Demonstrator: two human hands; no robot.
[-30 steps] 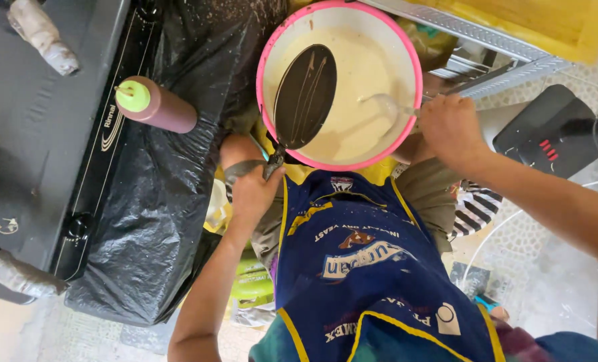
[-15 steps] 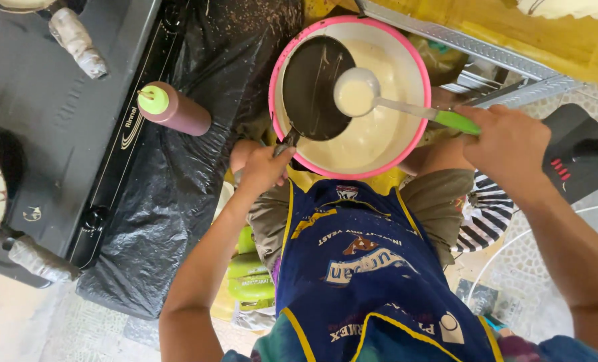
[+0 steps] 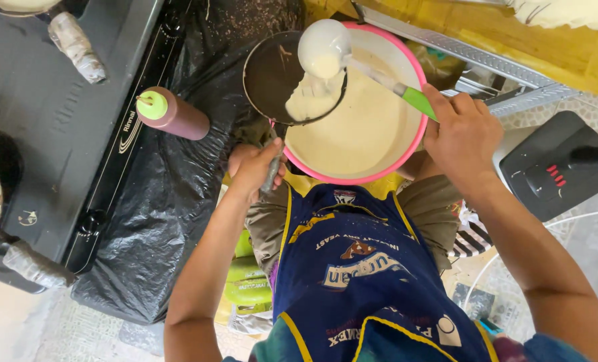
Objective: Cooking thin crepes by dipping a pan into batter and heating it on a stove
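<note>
Left hand (image 3: 255,167) closed on the handle of a small dark pan (image 3: 292,77), held tilted over the pink-rimmed basin (image 3: 416,87) so spill falls back in. Right hand (image 3: 463,137) grips the green ladle handle (image 3: 416,100); ladle bowl (image 3: 323,50) at 12 o'clock above the pan, tipped, pale batter (image 3: 315,94) running onto it. Basin sits on the person's lap. Squeeze bottle (image 3: 171,114) at 9 o'clock of the pan, on black plastic by the stove (image 3: 57,121).
</note>
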